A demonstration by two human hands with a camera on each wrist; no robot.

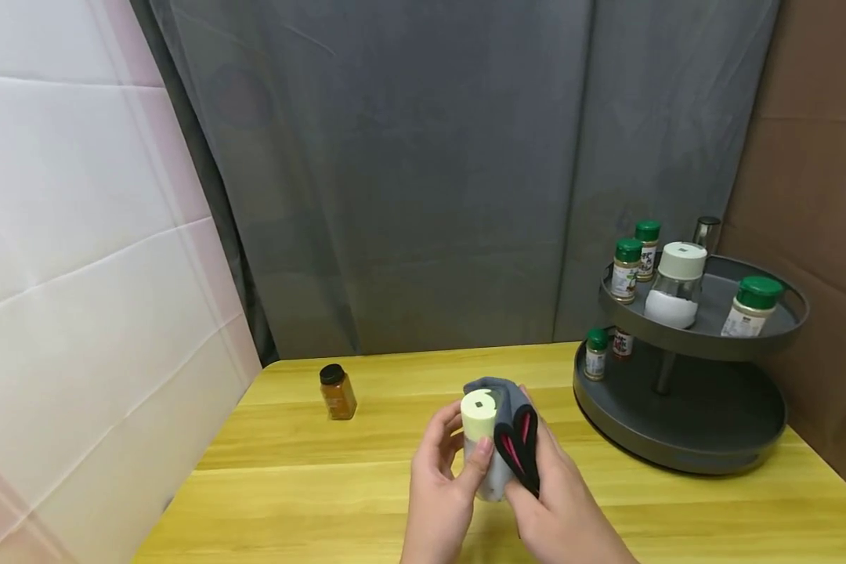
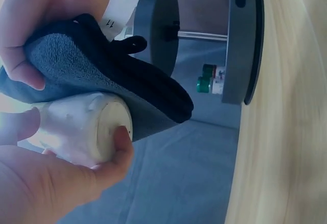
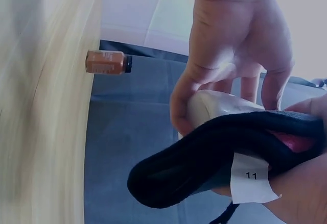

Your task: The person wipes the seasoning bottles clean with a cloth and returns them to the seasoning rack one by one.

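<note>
My left hand (image 1: 442,482) grips a seasoning jar (image 1: 479,423) with a pale green lid, its fingers around the far side and thumb on the near side. In the left wrist view a finger of that hand curls under the jar's base (image 2: 113,127). With my right hand (image 1: 560,489) I hold a folded grey cloth (image 1: 509,399) with black edging against the jar's right side. Pink shows inside the folds, and a white tag (image 3: 250,178) marked 11 hangs from the cloth. Both hands are raised above the wooden table (image 1: 310,486).
A small bottle (image 1: 338,398) of orange-brown spice with a black cap stands at the table's back left. At right is a two-tier dark grey rack (image 1: 684,450) with several green-capped spice bottles and a white-lidded jar (image 1: 677,286). Grey curtain hangs behind.
</note>
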